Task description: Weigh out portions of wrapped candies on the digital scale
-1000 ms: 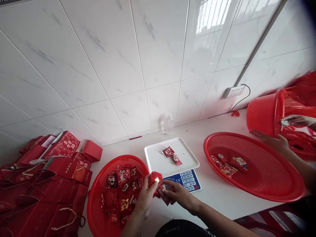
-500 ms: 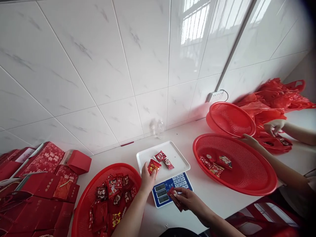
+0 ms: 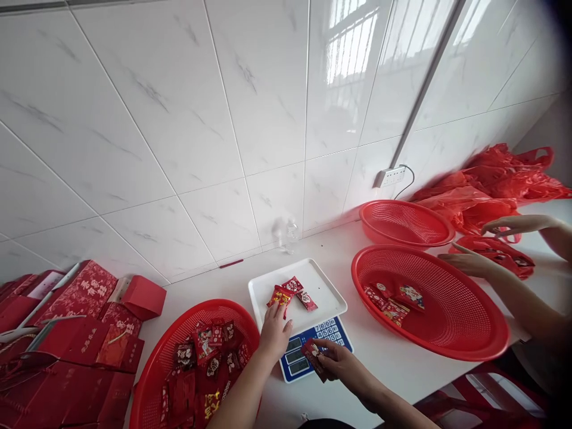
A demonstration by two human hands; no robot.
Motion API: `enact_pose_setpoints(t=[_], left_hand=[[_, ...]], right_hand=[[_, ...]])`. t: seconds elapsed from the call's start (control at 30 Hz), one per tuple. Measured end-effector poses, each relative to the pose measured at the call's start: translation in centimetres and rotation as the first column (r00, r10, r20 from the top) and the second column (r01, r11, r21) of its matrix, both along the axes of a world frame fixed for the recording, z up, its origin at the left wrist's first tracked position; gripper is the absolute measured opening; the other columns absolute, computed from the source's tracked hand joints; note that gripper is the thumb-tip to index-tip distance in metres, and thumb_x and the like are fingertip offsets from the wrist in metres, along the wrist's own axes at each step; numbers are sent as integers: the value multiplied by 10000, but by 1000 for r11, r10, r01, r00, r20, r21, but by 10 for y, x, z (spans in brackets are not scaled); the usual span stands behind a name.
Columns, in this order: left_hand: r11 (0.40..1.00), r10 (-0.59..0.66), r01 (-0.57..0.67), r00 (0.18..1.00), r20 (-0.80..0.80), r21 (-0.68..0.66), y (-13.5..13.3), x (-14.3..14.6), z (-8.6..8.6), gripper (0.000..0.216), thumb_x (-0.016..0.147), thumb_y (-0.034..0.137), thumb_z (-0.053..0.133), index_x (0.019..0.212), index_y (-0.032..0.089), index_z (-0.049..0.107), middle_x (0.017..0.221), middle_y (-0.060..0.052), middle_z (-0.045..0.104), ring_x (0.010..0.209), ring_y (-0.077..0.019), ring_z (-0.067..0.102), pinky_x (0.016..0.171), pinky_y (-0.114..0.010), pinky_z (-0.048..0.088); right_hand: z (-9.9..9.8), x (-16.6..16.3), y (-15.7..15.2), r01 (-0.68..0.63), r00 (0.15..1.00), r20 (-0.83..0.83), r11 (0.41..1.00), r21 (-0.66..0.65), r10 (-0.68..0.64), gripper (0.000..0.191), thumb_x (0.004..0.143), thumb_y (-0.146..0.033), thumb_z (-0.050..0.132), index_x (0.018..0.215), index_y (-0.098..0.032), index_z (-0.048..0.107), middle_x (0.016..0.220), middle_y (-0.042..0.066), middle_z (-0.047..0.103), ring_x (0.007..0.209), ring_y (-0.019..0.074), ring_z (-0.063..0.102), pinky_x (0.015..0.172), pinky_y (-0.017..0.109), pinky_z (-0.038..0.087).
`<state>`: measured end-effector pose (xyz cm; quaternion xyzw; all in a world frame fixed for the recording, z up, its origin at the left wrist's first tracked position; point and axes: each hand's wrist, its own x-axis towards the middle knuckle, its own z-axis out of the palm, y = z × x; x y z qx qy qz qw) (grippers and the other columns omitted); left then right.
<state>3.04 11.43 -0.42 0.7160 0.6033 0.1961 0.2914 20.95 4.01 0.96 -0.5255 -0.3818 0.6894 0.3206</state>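
Observation:
My left hand [image 3: 274, 335] is over the near left edge of the white scale tray [image 3: 329, 296]. Its thumb is apart, and its fingertips touch a red packet with gold lettering [image 3: 280, 295]. Two smaller red packets [image 3: 306, 300] lie beside that one on the tray. In front of the scale's blue panel [image 3: 295, 359], my right hand [image 3: 337, 363] pinches dark red packets [image 3: 314, 359]; I cannot tell exactly how many. To the left stands a red mesh basket [image 3: 194, 311] with many red packets in it.
A wide red basket [image 3: 460, 310] with several packets stands right of the scale, another red basket [image 3: 406, 225] behind it. A co-worker's hands [image 3: 467, 260] are by a red bag [image 3: 500, 253]. Red boxes [image 3: 84, 339] stack up left; a power strip [image 3: 389, 177] is near the wall.
The gold-lettered packet, held in my left hand before, now lies on the tray and my fingers have loosened. The rear red basket has dropped flatter, and the co-worker's hand is off it.

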Motion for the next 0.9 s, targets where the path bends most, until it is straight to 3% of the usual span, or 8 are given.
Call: enact_pose_setpoints(t=[0.1, 0.23, 0.33, 0.4, 0.5, 0.57, 0.7, 0.9], left_hand=[[985, 90, -110, 984, 153, 129, -15, -17, 0, 399, 842, 355, 418, 1185, 191, 539, 1292, -110, 522, 1241, -230, 430, 1041, -407, 356], [949, 250, -284, 943, 221, 137, -38, -56, -5, 354, 832, 364, 426, 1111, 201, 570, 1204, -107, 580, 1158, -244, 502, 997, -432, 394], [933, 353, -357, 933, 67, 47, -57, -93, -17, 381, 813, 339, 425, 1118, 162, 571, 1228, -127, 562, 1189, -263, 472, 1024, -419, 361], [920, 379, -390, 912, -155, -47, -73, -116, -27, 394, 788, 285, 445, 1132, 141, 572, 1271, -137, 531, 1236, -271, 424, 1053, -390, 317], [873, 319, -446, 829, -459, -199, -99, -139, -39, 494, 768, 264, 489, 1251, 161, 497, 1407, -123, 394, 1333, -300, 273, 1083, -407, 233], [824, 252, -472, 801, -543, -314, -114, -146, -43, 586, 761, 265, 514, 1332, 191, 406, 1460, -107, 312, 1360, -301, 206, 1087, -413, 198], [782, 170, -434, 839, -518, -448, -130, -142, -43, 687, 721, 252, 559, 1371, 204, 342, 1484, -100, 261, 1375, -314, 137, 1078, -417, 185], [807, 224, -440, 845, -485, -395, -111, -132, -33, 668, 774, 265, 504, 1394, 191, 267, 1443, -133, 335, 1337, -327, 229, 1041, -500, 194]], right_hand=[[0, -2, 8, 33, 999, -20, 999, -6, -33, 534, 639, -414, 662, 1095, -153, 566, 657, -25, 605, 596, 116, 566, 582, 257, 412], [8, -7, 30, 115, 992, -44, 993, 10, -115, 623, 675, -338, 646, 1251, -173, 478, 966, 48, 655, 832, 155, 622, 760, 279, 479], [14, -12, 44, 138, 990, 32, 990, 32, -139, 776, 700, -300, 627, 1391, -215, 286, 1298, 108, 502, 1009, 173, 582, 822, 281, 471], [14, -15, 46, 103, 989, 103, 994, 41, -107, 777, 702, -289, 627, 1394, -228, 281, 1375, 122, 421, 1053, 185, 562, 830, 286, 467], [10, -17, 35, -5, 991, 131, 1000, 20, 2, 629, 697, -291, 633, 1289, -192, 446, 1266, 115, 526, 977, 193, 590, 799, 301, 477], [6, -17, 24, -88, 988, 123, 996, -10, 89, 500, 703, -314, 629, 1171, -159, 545, 1094, 98, 620, 884, 185, 607, 761, 305, 479], [-1, -15, 4, -218, 961, 167, 976, -21, 219, 388, 705, -376, 627, 1033, -170, 618, 846, 44, 651, 776, 171, 596, 681, 298, 454], [-2, -14, 2, -268, 948, 169, 963, -33, 270, 403, 694, -418, 633, 1025, -189, 615, 824, 32, 633, 784, 175, 585, 682, 299, 437]])
